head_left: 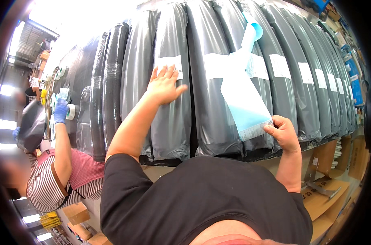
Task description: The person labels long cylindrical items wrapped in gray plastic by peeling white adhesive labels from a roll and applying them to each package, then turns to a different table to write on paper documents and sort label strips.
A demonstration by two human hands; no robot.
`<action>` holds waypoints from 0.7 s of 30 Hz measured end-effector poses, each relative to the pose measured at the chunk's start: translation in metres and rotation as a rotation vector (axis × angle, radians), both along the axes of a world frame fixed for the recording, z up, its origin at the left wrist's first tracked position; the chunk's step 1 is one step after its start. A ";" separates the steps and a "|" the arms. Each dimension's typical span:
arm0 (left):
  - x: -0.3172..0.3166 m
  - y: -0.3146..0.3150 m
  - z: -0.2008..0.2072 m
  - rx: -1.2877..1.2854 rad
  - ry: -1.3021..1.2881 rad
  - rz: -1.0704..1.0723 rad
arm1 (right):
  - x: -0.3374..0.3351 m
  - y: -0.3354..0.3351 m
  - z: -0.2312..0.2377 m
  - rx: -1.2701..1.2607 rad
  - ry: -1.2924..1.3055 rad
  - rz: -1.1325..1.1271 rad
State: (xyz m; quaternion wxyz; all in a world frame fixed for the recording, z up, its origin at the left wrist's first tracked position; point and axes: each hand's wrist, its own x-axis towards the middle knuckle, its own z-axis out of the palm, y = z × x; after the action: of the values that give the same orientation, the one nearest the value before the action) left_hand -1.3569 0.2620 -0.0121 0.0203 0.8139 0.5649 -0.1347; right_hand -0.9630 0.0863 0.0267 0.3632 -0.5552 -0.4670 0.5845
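My left hand (165, 85) lies with its fingers spread on a white label (176, 62) stuck to a long grey plastic-wrapped package (171, 122). The fingers cover part of that label. Over to the right, my right hand (284, 132) pinches the lower corner of a long pale blue label strip (244, 100) between thumb and fingers. This strip hangs across the neighbouring packages, and its far end curls over. A printed patch shows along its near edge. Each of the other grey packages (216, 110) to the right carries a white label.
Several packages stand side by side in a row on a dark-edged table (165, 161). At the left, a co-worker in a striped top (46, 185) reaches a blue-gloved hand (60, 111) toward tape rolls (71, 111). Cardboard boxes (324, 200) lie at the lower right.
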 end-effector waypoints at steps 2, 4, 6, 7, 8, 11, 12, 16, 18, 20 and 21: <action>0.005 0.028 -0.019 0.034 -0.075 0.049 | 0.000 0.002 -0.008 0.000 0.016 0.022; 0.018 0.047 -0.015 0.064 -0.106 0.121 | -0.001 0.003 -0.010 0.006 0.026 0.029; 0.020 0.048 -0.008 0.024 -0.103 0.143 | -0.004 0.002 -0.009 0.003 0.010 0.034; 0.019 0.046 -0.006 -0.018 -0.098 0.165 | -0.005 0.001 -0.010 0.000 0.005 0.039; 0.012 0.040 -0.004 -0.053 -0.162 0.156 | -0.006 0.001 -0.011 -0.006 0.034 0.032; -0.009 -0.002 -0.016 -0.055 -0.348 0.132 | -0.005 0.000 -0.012 0.001 0.078 0.020; -0.009 -0.019 -0.013 -0.057 -0.349 0.144 | -0.005 -0.002 -0.012 0.002 0.091 0.005; -0.014 -0.053 -0.022 0.166 -0.440 0.180 | 0.003 0.003 -0.021 -0.019 0.094 0.059; -0.017 -0.051 -0.030 0.452 -0.542 0.161 | 0.000 0.005 -0.019 -0.015 0.100 0.079; -0.020 -0.044 -0.027 0.485 -0.524 0.172 | -0.003 0.004 -0.020 -0.013 0.102 0.093; -0.020 -0.041 -0.023 0.521 -0.513 0.181 | -0.004 0.004 -0.020 0.000 0.107 0.099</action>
State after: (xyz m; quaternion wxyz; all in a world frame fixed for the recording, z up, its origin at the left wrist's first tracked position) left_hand -1.3772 0.2215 -0.0352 -0.0346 0.7459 0.6263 0.2241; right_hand -0.9666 0.0906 0.0071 0.3583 -0.4997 -0.4737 0.6305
